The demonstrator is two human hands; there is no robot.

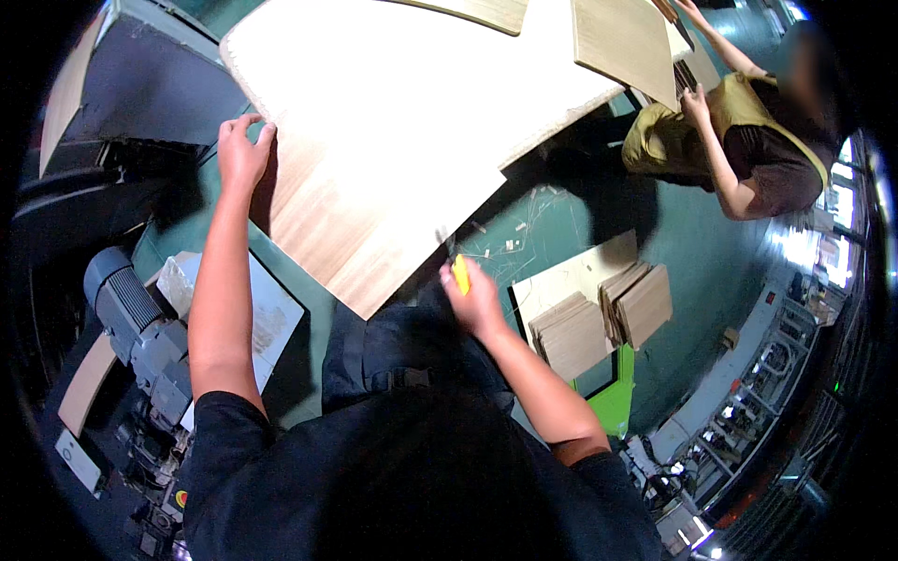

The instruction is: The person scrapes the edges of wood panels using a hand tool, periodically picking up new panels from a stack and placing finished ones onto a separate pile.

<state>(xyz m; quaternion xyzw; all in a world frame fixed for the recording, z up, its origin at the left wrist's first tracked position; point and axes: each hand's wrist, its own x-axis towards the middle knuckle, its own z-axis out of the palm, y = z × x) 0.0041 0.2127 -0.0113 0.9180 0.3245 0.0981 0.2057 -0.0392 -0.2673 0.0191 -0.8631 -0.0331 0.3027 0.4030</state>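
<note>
A pale wooden board [365,220] lies in front of me on a brightly lit, overexposed work surface, its near corner pointing at my waist. On its left edge my left hand [245,157] is closed, fingers curled at the rim. My right hand [475,297] is wrapped round a yellow-handled knife [461,273], beside the board's right edge. The dark front part of the knife points up toward that edge and is blurred; whether it touches the wood I cannot tell.
At the upper right a co-worker [739,140] holds another wooden panel [625,47]. Stacked wood pieces [571,332] rest low on my right, near a bright green frame [615,397]. A motor [126,290] and machinery stand left. Scraps litter the green floor [552,220].
</note>
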